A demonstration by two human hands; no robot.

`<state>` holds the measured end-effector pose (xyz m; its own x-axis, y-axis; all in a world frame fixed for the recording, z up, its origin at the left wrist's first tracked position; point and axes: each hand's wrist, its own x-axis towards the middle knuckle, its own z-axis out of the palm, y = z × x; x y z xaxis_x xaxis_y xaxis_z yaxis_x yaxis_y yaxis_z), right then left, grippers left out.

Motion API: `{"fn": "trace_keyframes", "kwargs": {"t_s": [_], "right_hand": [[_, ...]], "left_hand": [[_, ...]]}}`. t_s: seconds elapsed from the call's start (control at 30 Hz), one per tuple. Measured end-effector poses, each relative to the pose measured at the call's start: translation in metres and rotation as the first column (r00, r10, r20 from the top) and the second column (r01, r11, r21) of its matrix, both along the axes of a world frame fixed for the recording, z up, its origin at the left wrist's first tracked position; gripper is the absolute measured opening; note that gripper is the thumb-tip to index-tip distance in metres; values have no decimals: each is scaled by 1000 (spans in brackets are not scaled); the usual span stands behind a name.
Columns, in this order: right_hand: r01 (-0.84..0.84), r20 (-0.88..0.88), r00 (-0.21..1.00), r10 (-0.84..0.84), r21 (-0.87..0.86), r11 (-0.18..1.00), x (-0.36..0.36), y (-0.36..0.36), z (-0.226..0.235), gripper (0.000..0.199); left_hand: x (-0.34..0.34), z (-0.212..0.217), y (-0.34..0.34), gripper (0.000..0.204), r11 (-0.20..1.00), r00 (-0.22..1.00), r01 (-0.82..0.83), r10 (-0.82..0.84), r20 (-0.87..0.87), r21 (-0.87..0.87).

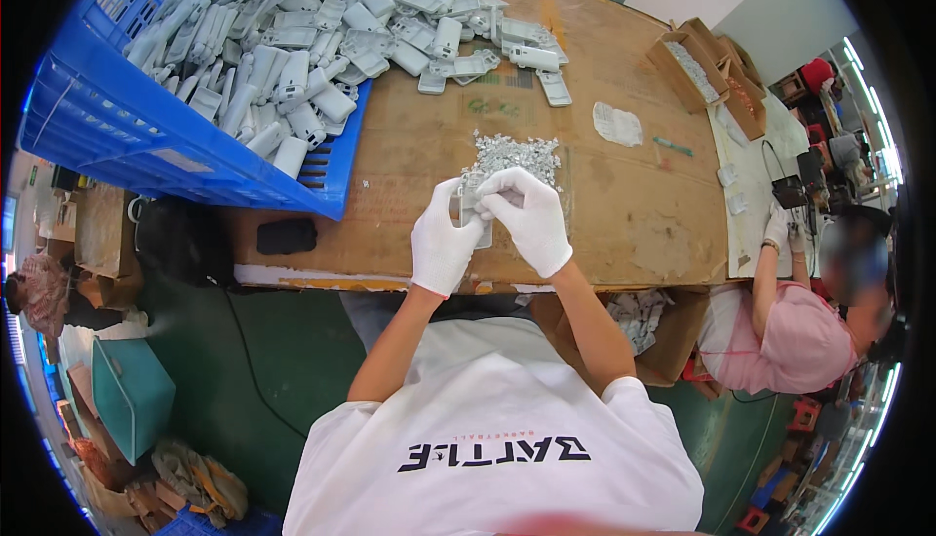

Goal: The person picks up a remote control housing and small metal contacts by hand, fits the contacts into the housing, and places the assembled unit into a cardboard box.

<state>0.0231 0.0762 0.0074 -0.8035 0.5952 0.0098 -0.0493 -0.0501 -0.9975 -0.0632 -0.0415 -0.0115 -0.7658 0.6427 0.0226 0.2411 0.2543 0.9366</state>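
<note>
Both of my hands wear white gloves and meet near the front edge of the cardboard-covered table. My left hand [444, 244] is closed on a pale grey plastic casing [486, 237], held upright at its side. Against the upper part of that casing, my right hand [529, 216] is closed, thumb and fingertips pinched together. Whatever is between those fingertips is hidden or too small to make out. Just beyond my fingers lies a heap of small silvery parts [517, 153]. A large pile of similar grey casings [366, 24] spreads over the table at the far left.
A tipped blue crate [185, 161] spills casings at the left. A black pouch [287, 236] lies near the front edge. Right of the heap are a white sheet [617, 124] and a teal pen-like tool [673, 147]. Cardboard boxes [690, 97] stand far right, beside a co-worker.
</note>
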Motion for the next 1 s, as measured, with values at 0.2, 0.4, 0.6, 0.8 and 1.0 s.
{"fn": "trace_keyframes", "kwargs": {"t_s": [0.2,0.4,0.6,0.8,1.0], "right_hand": [[125,42,989,-145,303,945,-5,-13,-2,6],[183,-75,972,-223,838,514,-17,-22,-3,15],[106,33,984,-172,672,733,-18,-14,-2,20],[-1,73,997,-4,74,997,-4,8,3,19],[-70,188,981,46,128,989,4,13,7,20]], "left_hand": [[1,1,-2,39,992,997,-56,49,68,113],[2,3,-1,37,987,996,-92,93,0,128],[5,6,3,31,985,987,-132,141,-77,110],[7,8,7,32,982,991,-57,78,-108,182],[7,7,11,29,993,967,14,17,-253,117]]}}
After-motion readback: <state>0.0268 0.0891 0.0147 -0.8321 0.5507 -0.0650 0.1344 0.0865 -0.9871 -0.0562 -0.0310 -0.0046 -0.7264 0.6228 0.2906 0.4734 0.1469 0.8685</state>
